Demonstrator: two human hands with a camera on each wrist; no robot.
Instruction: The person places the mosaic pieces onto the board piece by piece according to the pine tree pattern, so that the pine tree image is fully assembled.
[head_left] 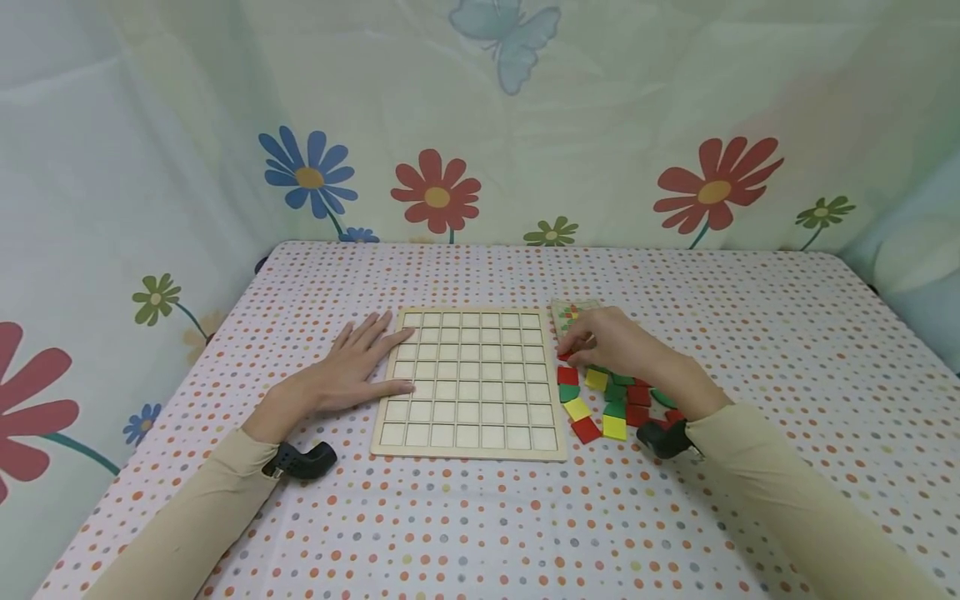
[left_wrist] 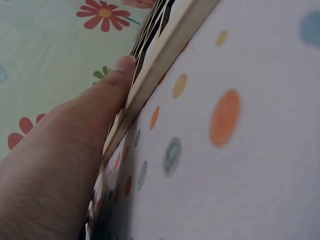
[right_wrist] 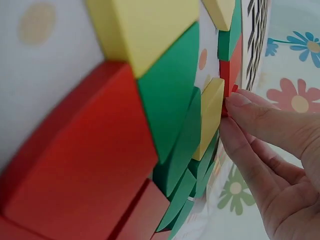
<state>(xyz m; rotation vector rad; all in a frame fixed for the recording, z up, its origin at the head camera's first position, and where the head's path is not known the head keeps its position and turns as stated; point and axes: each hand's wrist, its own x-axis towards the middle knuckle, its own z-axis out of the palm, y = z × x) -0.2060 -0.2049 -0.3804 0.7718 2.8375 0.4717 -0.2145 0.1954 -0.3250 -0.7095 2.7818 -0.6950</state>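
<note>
A square wooden grid board [head_left: 468,455] lies flat on the table, its cells bare wood. My left hand [head_left: 337,377] rests at its left side, fingers spread, with thumb and index finger reaching over the edge. In the left wrist view the thumb [left_wrist: 102,92] lies on the board's rim. To the right of the board, my right hand [head_left: 617,343] pinches a small red piece [right_wrist: 224,109] between thumb and fingertips, close to the table. Just below it lie a red square [head_left: 567,377], a green rounded piece [head_left: 569,393] and a yellow square [head_left: 577,409].
Under and beside my right wrist is a loose heap of several red, green and yellow pieces [head_left: 637,396]. Behind the right hand, partly covered by it, lies a card [head_left: 562,309] with a small coloured design. A flowered curtain [head_left: 600,125] hangs beyond the dotted tablecloth [head_left: 420,533].
</note>
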